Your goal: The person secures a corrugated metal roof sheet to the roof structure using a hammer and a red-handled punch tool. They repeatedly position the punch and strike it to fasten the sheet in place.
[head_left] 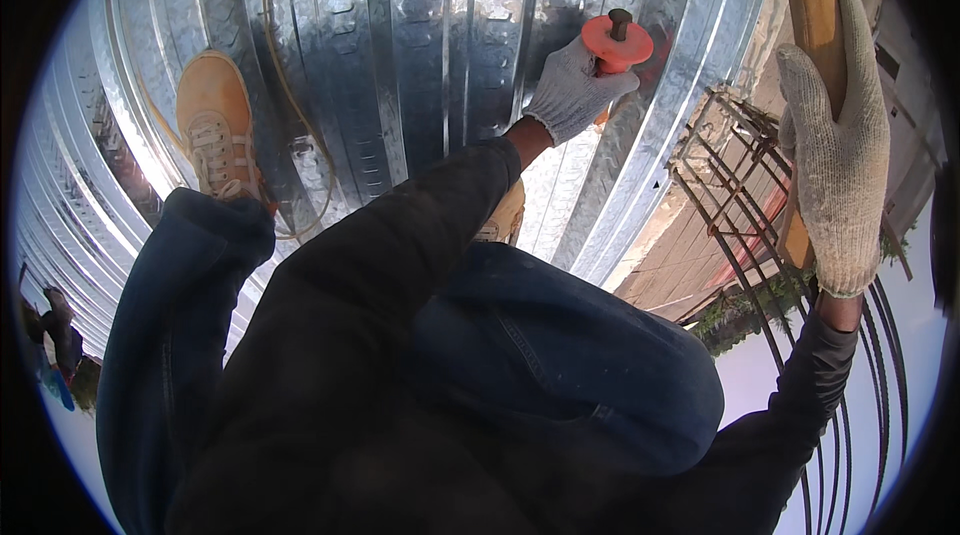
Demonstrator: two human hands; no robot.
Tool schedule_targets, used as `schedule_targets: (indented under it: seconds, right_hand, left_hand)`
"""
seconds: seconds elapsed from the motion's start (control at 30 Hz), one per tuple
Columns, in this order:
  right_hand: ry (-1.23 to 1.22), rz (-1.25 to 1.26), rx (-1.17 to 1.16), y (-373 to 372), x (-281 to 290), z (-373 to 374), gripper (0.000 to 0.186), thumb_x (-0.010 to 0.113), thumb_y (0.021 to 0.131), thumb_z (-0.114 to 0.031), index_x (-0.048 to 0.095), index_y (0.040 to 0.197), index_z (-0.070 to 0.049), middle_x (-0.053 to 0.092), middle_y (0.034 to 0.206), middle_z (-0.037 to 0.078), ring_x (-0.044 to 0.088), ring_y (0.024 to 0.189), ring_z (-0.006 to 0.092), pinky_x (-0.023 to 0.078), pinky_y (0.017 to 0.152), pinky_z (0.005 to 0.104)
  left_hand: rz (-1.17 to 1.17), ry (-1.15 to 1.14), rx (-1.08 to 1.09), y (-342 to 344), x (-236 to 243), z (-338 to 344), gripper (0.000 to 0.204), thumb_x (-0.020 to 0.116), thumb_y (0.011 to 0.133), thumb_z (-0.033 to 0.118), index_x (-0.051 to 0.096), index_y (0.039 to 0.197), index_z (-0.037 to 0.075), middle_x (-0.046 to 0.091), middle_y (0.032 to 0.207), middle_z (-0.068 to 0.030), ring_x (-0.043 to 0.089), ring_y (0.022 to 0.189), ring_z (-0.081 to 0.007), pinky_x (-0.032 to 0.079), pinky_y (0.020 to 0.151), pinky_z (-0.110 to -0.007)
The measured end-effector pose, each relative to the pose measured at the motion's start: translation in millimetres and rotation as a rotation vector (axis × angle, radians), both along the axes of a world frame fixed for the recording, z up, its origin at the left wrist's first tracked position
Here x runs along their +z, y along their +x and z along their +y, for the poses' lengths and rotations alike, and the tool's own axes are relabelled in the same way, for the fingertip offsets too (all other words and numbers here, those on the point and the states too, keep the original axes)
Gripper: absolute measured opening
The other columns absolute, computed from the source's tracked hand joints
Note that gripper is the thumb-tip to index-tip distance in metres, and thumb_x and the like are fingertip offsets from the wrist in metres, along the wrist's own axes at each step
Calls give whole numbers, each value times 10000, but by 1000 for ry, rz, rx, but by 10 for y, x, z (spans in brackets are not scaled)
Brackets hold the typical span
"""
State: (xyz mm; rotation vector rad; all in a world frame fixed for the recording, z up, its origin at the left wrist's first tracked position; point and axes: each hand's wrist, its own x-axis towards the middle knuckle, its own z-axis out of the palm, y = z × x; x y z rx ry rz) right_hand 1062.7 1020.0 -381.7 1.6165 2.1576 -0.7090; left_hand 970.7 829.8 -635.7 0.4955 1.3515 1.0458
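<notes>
My left hand (578,95), in a grey knitted glove, is closed round a chisel (619,25) with a wide orange-red hand guard. The chisel's dark metal head sticks up above the guard, and its lower end is mostly hidden by my hand. To the right, my right hand (843,160) in a pale knitted glove is raised and grips a thick wooden handle (812,10). That handle runs out of view at the top, so the tool's head does not show. Beneath the chisel lies ribbed, shiny metal decking (420,55).
A thin yellowish cord (283,75) loops over the decking near my tan shoe (216,120). Tied steel reinforcing bars (735,185) project beyond the decking's right edge, close to my right arm. Dark objects (62,335) show at the far left.
</notes>
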Motion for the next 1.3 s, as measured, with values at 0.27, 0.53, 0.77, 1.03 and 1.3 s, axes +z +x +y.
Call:
schedule_targets:
  seconds: [0.27,0.53,0.77,1.03,1.3]
  right_hand:
    - [55,-28,404,-64,58,-167,728,774,1085,-286,462,1730,-159,782,1358,203,823,1133,334,679,961,470]
    - [18,-97,518,25,82,-326,730,779,1078,-230,452,1731,-226,785,1391,165,801,1212,359,674,1000,514]
    - [257,97,177,58,230,101,694,762,1092,-217,474,1723,-232,792,1382,163,824,1164,291,699,921,445]
    - [118,-22,394,-27,174,-28,791,794,1068,-222,412,1758,-274,777,1394,189,798,1233,345,671,1020,519]
    - [154,-80,594,205,104,-369,751,760,1084,-190,424,1755,-233,756,1453,187,795,1231,351,663,1026,534]
  left_hand:
    - [72,76,46,82,-82,18,577,876,926,373,681,1357,42,783,1155,-103,760,1049,-214,586,974,-375]
    - [-49,132,133,85,-95,2,591,887,929,364,686,1385,45,785,1174,-76,742,1058,-161,587,981,-361]
    - [-55,42,-63,-21,33,14,611,887,921,386,689,1388,46,784,1158,-75,740,1047,-167,586,979,-359]
    - [-13,126,2,44,-190,0,635,878,933,382,679,1426,35,786,1192,-90,729,1068,-153,581,981,-348]
    - [14,168,-31,68,-85,39,617,892,939,365,688,1435,59,787,1216,-86,732,1091,-152,579,1009,-350]
